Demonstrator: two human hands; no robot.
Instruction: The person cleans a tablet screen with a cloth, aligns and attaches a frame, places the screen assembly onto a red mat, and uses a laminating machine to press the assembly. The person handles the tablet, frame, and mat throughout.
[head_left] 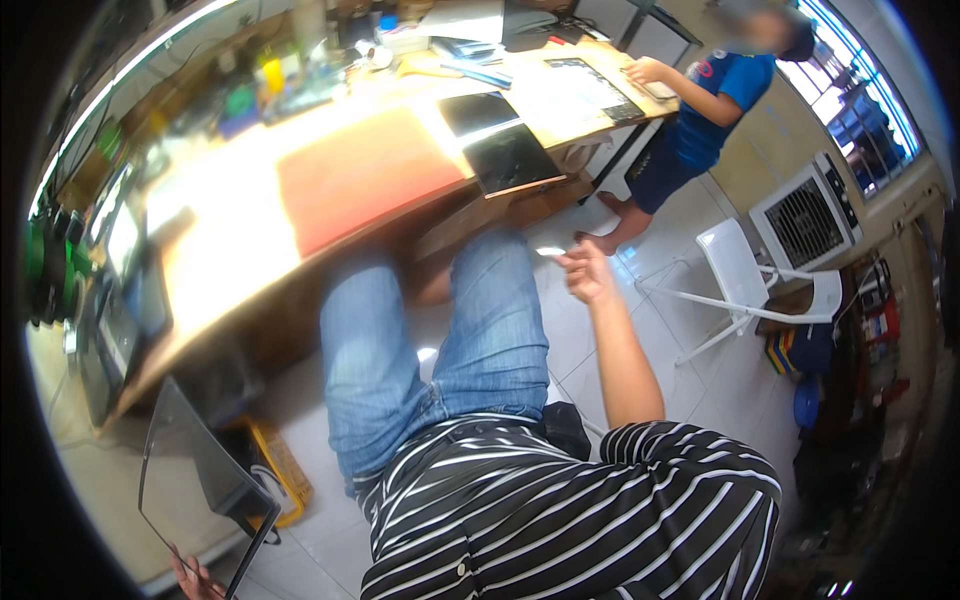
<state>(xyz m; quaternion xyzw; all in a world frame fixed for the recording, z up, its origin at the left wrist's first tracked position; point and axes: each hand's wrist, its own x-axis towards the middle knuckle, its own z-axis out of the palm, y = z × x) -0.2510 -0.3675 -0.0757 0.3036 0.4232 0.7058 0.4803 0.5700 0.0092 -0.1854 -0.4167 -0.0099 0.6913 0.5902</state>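
At the lower left, my left hand [197, 578] has its fingers closed on the lower edge of a thin black-rimmed rectangular panel [255, 552]. The panel is tilted beside the desk; whether glass fills its frame I cannot make out. To the right of my knees, my right hand [587, 272] is raised with the fingers pinched on a small pale flat piece [550, 252], blurred by glare. In front of my legs, an orange mat [365, 175] lies on the desk [215, 260]. A glossy black panel [505, 158] rests at the mat's right, reaching over the desk's front edge.
Another person in a blue shirt [722, 90] stands at the desk's right end, holding a small flat object. A white folding chair [735, 270] and an air cooler [805, 215] stand at right. Bottles and tools crowd the desk's back. A yellow container [285, 465] is on the floor.
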